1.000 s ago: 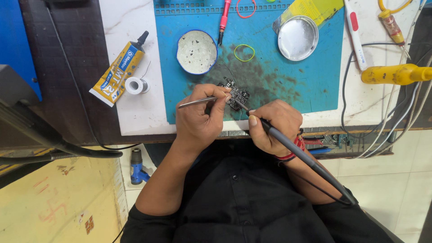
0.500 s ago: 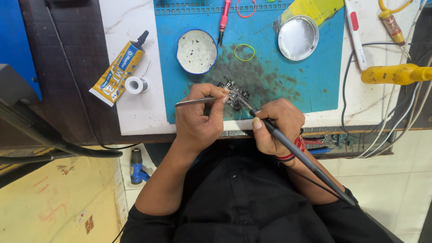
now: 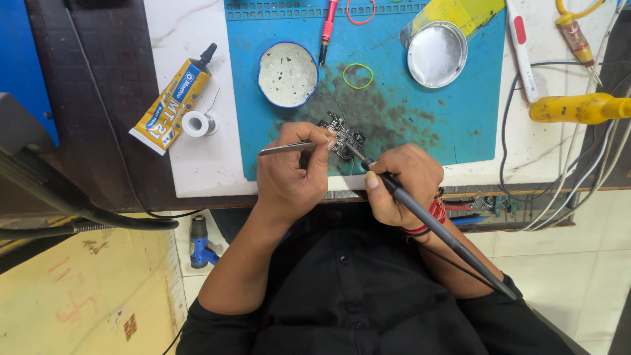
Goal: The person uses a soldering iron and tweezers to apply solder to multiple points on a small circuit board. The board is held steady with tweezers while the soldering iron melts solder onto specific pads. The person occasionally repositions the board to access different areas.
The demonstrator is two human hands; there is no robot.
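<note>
A small dark circuit board (image 3: 343,138) lies on the blue work mat (image 3: 420,125). My left hand (image 3: 291,169) pinches metal tweezers (image 3: 286,148), whose tips reach toward the board from the left. My right hand (image 3: 401,183) grips a dark soldering iron (image 3: 434,227) like a pen, its tip touching the board's right edge. The iron's handle and cord run back over my right forearm.
On the mat stand a round white tin (image 3: 288,74), a metal lid (image 3: 436,54), a green rubber band (image 3: 357,75) and a red probe (image 3: 327,29). A yellow glue tube (image 3: 171,102) and solder spool (image 3: 195,123) lie left. A yellow tool (image 3: 578,108) and cables sit right.
Both hands stay at the board; the soldering iron tip and tweezers shift only slightly.
</note>
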